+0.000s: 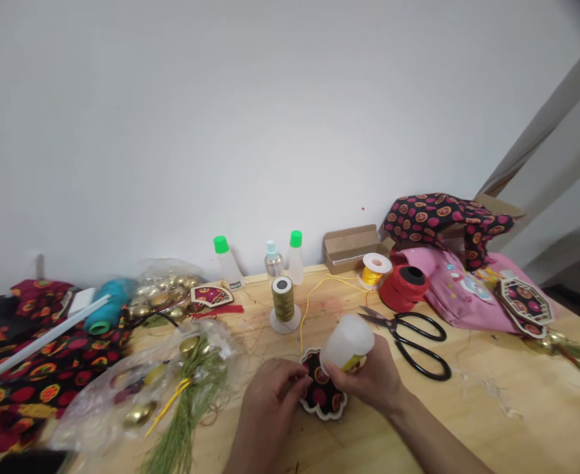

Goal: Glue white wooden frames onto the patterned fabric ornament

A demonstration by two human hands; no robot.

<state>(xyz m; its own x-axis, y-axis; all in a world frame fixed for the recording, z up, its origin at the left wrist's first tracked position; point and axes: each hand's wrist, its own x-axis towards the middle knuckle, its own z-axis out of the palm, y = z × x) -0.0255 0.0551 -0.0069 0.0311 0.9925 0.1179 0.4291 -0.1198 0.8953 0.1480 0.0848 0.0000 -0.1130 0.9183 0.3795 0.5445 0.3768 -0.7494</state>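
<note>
My right hand [376,378] is wrapped round a translucent white squeeze bottle [347,339] with a yellow label. The bottle is tipped, base up, over a scalloped ornament [322,395] of dark patterned fabric with a pale rim; its nozzle is hidden. At the ornament's left edge, the closed fingers of my left hand [280,395] pinch the rim. A yellow cord runs from the ornament's top toward a spool of yellow cord [374,270]. Black-handled scissors [413,336] lie partly open just right of the bottle.
Behind my hands stand an olive thread spool [284,303], bottles with green caps [295,257] and an open cardboard box [351,249]. Red thread [402,289] and a pink bag [460,296] are right. Left lie green tassels [185,401], plastic-bagged bells [164,293] and patterned cloth [47,368].
</note>
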